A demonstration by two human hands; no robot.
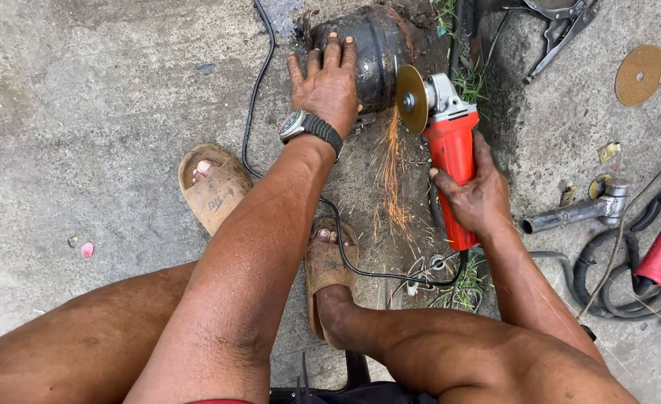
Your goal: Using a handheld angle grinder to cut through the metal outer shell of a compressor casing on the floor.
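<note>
At twelve o'clock, the left hand (327, 82) lies flat, fingers spread, on the black tank (379, 45). Right hand (476, 194) grips the red grinder (450, 150), disc (411, 97) sparking against it.

Loose disc (639, 74), metal pipe (574, 214), hose (629, 299)

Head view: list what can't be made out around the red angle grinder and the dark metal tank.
- Dark rounded metal tank: left side hidden under the left hand.
- Red angle grinder: rear grip covered by the right hand.
- Cut line: masked by the yellow cutting disc and orange sparks.
</note>
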